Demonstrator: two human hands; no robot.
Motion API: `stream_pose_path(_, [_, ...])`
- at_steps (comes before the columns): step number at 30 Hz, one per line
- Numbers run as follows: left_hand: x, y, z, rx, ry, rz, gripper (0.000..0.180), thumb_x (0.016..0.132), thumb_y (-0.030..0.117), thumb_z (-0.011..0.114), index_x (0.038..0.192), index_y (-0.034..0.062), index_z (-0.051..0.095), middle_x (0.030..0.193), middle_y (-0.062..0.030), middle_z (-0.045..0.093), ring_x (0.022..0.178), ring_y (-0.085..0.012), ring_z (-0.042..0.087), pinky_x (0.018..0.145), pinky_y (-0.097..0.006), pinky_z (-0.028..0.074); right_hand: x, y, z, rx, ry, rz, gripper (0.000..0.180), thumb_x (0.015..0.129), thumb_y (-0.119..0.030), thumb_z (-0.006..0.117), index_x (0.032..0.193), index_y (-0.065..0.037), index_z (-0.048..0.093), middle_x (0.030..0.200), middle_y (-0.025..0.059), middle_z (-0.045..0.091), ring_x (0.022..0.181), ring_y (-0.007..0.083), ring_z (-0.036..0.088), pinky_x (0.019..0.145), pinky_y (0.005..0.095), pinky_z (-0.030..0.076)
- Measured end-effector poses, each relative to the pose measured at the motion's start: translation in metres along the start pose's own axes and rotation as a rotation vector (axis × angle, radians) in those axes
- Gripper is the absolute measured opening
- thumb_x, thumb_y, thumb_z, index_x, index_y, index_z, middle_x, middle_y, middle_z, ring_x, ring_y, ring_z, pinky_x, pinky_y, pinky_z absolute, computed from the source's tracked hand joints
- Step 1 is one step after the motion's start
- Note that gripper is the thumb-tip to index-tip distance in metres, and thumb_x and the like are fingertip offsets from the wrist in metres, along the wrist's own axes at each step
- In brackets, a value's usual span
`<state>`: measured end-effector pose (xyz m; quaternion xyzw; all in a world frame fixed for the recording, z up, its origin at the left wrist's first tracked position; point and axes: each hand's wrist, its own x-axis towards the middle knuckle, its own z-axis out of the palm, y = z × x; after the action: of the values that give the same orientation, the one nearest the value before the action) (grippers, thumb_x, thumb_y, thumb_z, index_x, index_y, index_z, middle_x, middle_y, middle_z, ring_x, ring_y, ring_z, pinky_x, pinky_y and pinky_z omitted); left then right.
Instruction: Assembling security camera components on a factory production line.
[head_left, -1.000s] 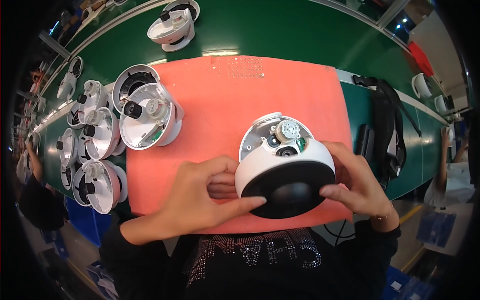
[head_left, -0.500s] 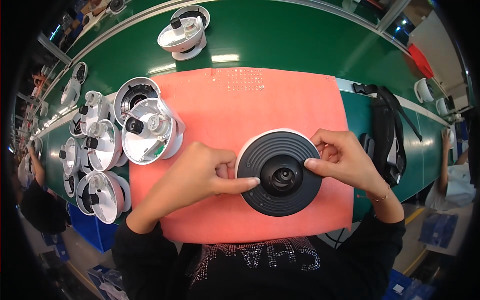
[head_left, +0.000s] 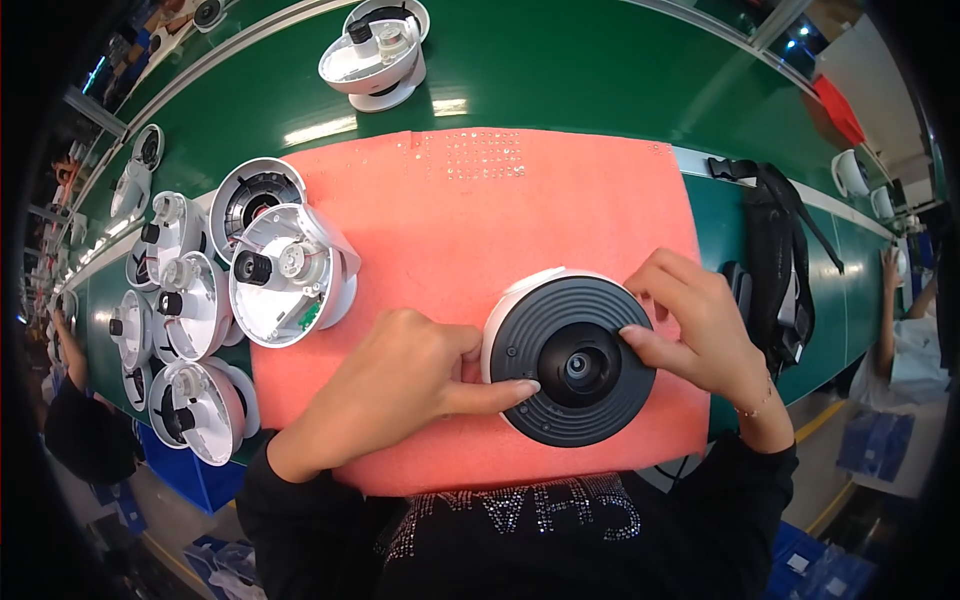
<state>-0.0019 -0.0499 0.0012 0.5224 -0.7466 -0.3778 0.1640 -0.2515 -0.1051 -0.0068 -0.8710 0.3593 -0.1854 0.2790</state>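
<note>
A round white housing with a dark grey ribbed face (head_left: 530,310) and a lens-like centre in a black recess is held over the pink mat (head_left: 450,230). My left hand (head_left: 425,370) grips its left side, the thumb lying on the grey face and the other fingers curled at the white side, partly hidden. At the right edge, my right hand (head_left: 700,325) holds the rim with its thumb on the face and bent fingers at the upper right. Left of my hands sits an opened white housing (head_left: 290,275) with a black cylinder, a round white part and a bit of green board inside.
Several opened white housings (head_left: 195,295) crowd the left of the green table (head_left: 560,70); another housing (head_left: 370,60) stands at the far side. Small shiny studs (head_left: 485,155) dot the mat's far edge. A black bag with straps (head_left: 775,260) lies right. Other people work at both sides.
The held housing has shifted slightly right and toward me with both hands. My right hand's fingers have lifted and spread a little wider from the thumb. The view has tilted slightly.
</note>
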Motion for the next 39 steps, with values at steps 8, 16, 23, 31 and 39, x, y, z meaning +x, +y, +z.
stream_pose_path(8, [0.001, 0.002, -0.002, -0.046, -0.048, -0.020, 0.039, 0.071, 0.034, 0.067, 0.061, -0.0025, 0.059, 0.048, -0.0168, 0.050, 0.045, -0.0308, 0.052, 0.046, -0.035, 0.041, 0.004, -0.038, -0.002, -0.074, -0.050, -0.306, 0.036, 0.067, -0.022, 0.066, 0.099, -0.005, 0.059, 0.097, 0.0088, 0.054, 0.082, 0.0246, 0.051, 0.072, 0.0355, 0.039])
stream_pose_path(16, [0.003, -0.003, 0.000, 0.153, -0.041, -0.008, 0.039, 0.071, 0.035, 0.067, 0.065, -0.0029, 0.060, 0.050, -0.0174, 0.052, 0.047, -0.0323, 0.054, 0.049, -0.036, 0.043, 0.008, -0.041, -0.002, -0.078, -0.108, -0.251, 0.062, 0.065, -0.033, 0.069, 0.117, -0.006, 0.048, 0.117, 0.0144, 0.046, 0.100, 0.0320, 0.044, 0.088, 0.0416, 0.034])
stream_pose_path(23, [0.000, -0.025, 0.039, -0.803, -0.046, -0.111, 0.062, 0.072, 0.029, 0.068, 0.117, -0.0073, 0.046, 0.097, -0.0180, 0.061, 0.093, -0.0220, 0.060, 0.071, -0.034, 0.050, 0.007, -0.021, 0.016, 0.620, -0.184, 0.377, 0.043, 0.081, -0.020, 0.053, 0.118, -0.001, 0.042, 0.110, 0.0133, 0.051, 0.102, 0.0185, 0.050, 0.088, 0.0314, 0.039])
stream_pose_path(31, [-0.006, -0.002, 0.034, -0.393, 0.324, 0.279, 0.090, 0.063, 0.018, 0.073, 0.131, -0.0099, 0.020, 0.111, -0.0248, 0.051, 0.100, -0.0308, 0.056, 0.075, -0.036, 0.052, 0.015, -0.031, 0.015, 0.576, 0.204, 0.023, 0.066, 0.060, -0.025, 0.078, 0.108, -0.001, 0.042, 0.100, 0.0146, 0.055, 0.094, 0.0212, 0.055, 0.082, 0.0314, 0.044])
stream_pose_path(39, [-0.013, -0.010, 0.028, -0.136, 0.354, 0.448, 0.096, 0.054, 0.013, 0.076, 0.131, -0.0087, 0.024, 0.119, -0.0276, 0.045, 0.105, -0.0348, 0.053, 0.079, -0.036, 0.050, 0.013, -0.029, 0.019, 0.200, 0.407, -0.425, 0.081, 0.049, -0.040, 0.083, 0.107, 0.000, 0.043, 0.108, 0.0220, 0.054, 0.095, 0.0344, 0.057, 0.082, 0.0389, 0.047])
